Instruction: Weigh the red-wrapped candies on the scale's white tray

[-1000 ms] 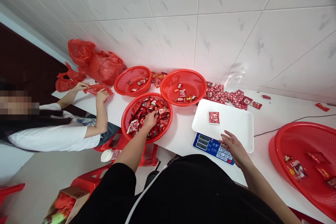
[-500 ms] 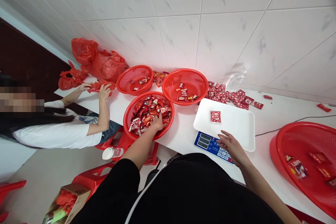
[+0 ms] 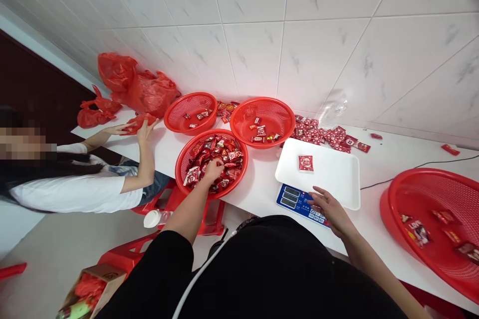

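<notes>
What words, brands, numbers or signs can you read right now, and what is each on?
"LOVE": the red, dark-patterned foil packet in the large red plastic basket at far right.
Too small or blurred: key markings on the blue, rectangular weighing-scale panel.
Too small: white lettering on the square, red-wrapped packet on the white plastic tray.
Too small: printing on the heaped, red-wrapped sweets.

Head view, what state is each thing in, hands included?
Left hand: in the near basket, grip unclear
Right hand: open, empty, at the scale
Near basket: well filled with packets
Other baskets: few packets visible
Scale: reading illegible
Scale tray: bearing one packet
Bottle: capped
Cardboard box: open, red plastic inside
Co-worker's red bag: held
</notes>
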A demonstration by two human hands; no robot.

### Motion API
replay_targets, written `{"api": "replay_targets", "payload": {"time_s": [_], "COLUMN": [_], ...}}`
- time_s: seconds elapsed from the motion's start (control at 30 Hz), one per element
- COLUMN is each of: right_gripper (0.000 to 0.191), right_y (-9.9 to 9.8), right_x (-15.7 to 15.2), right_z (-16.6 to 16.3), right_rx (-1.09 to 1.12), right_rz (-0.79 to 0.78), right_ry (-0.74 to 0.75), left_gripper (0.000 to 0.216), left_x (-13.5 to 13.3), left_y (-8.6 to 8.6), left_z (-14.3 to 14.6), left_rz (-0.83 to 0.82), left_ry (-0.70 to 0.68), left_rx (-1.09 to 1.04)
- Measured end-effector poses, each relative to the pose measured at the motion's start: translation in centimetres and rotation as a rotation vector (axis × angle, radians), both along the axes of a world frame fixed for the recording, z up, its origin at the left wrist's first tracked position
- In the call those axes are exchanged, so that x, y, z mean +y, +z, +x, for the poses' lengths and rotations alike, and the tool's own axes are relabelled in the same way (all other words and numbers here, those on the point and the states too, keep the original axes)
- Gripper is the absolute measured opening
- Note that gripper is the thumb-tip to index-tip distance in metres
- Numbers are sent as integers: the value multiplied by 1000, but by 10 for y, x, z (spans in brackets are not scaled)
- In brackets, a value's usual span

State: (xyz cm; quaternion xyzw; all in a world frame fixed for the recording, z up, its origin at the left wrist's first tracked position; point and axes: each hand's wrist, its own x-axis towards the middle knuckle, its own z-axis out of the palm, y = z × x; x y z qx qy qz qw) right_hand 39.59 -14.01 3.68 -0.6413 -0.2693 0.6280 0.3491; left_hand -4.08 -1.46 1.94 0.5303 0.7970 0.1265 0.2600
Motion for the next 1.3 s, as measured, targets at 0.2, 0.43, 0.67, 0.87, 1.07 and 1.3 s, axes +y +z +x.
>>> {"api": "replay_targets", "payload": {"time_s": [0.2, 0.43, 0.67, 0.87, 1.07, 1.3], "right_gripper": [58, 56, 54, 57, 55, 46], "right_y": [2, 6, 2, 0, 0, 6], "right_x": [1, -1, -6, -8, -9, -7], "right_z": [-7, -10, -10, -6, 2, -1], "right_rx": [9, 2, 8, 4, 7, 41], "right_rz": [1, -4, -20, -7, 1, 11], "right_ry": [-12, -15, -32, -26, -46, -76], "left_gripper": [23, 60, 94, 90, 55, 42], "left_x": [3, -4, -25, -10, 9, 26], "left_y": [13, 8, -8, -6, 31, 67], "left_z": [-7, 9, 33, 23, -12, 44], "left_rz": [63, -223, -271, -168, 90, 226], "left_ry": [-1, -278, -317, -203, 116, 246], "left_rx": [-82, 153, 313, 231, -68, -848]}}
